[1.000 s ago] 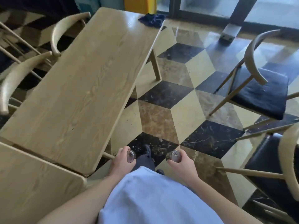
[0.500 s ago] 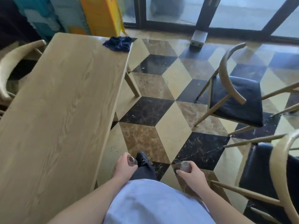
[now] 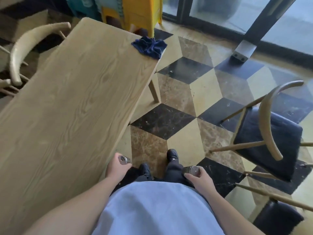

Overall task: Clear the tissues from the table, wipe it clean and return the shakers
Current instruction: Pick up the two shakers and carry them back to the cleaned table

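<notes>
Two shakers are in view, one in each hand of a person standing beside a long wooden table (image 3: 71, 106) and looking down. The left hand (image 3: 116, 168) sits just off the table's near right edge, its fingers (image 3: 126, 166) curled round a shaker with a holed metal top (image 3: 124, 159). The right hand (image 3: 197, 179) is lower and to the right, in front of the person's thigh, its fingers (image 3: 188, 175) and thumb wrapped round the second shaker (image 3: 191, 169), which lies tilted on its side in the grip. Neither shaker touches the table.

One dark blue cloth (image 3: 149, 47) lies crumpled at the table's far right corner, partly overhanging the edge. Apart from the cloth, nothing rests on the wood-grain top.

Three chairs with curved pale wooden backs can be counted, all standing apart from the hands: one at the table's far left edge (image 3: 25, 53), one with a dark cushioned seat (image 3: 271, 133) to the right on the floor, and a part of another at the bottom right (image 3: 277, 217). The floor (image 3: 177, 92) is tiled in a cube pattern of black, brown and cream. Two black shoes (image 3: 171, 155) show below a pale blue shirt (image 3: 157, 209). A yellow stool (image 3: 137, 14) stands beyond the table's far end, beside glass doors (image 3: 220, 11).
</notes>
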Action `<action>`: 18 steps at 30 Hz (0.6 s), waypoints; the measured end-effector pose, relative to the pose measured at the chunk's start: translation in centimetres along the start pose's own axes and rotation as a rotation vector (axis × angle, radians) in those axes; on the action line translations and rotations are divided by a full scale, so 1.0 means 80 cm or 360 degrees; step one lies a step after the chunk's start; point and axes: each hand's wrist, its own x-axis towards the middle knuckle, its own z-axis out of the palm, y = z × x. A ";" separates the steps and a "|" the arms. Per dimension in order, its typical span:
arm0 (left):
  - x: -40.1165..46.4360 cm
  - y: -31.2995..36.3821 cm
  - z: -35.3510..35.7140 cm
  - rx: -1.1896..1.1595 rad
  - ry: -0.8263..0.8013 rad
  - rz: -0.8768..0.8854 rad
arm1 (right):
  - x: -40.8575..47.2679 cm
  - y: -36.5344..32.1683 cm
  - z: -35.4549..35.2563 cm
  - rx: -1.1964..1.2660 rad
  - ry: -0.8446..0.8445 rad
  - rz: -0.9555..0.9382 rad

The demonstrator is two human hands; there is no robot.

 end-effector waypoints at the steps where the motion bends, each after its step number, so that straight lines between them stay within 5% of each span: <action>1: 0.004 -0.002 0.002 -0.0025 -0.0009 -0.0088 | 0.017 -0.012 -0.010 -0.0068 -0.0047 -0.0025; 11: -0.049 0.041 0.030 -0.0297 0.0376 -0.0460 | 0.177 -0.152 -0.092 -0.0627 -0.0391 -0.0153; 18: -0.059 0.055 0.023 -0.0530 0.0807 -0.0710 | 0.205 -0.244 -0.034 -0.0888 -0.0579 -0.0373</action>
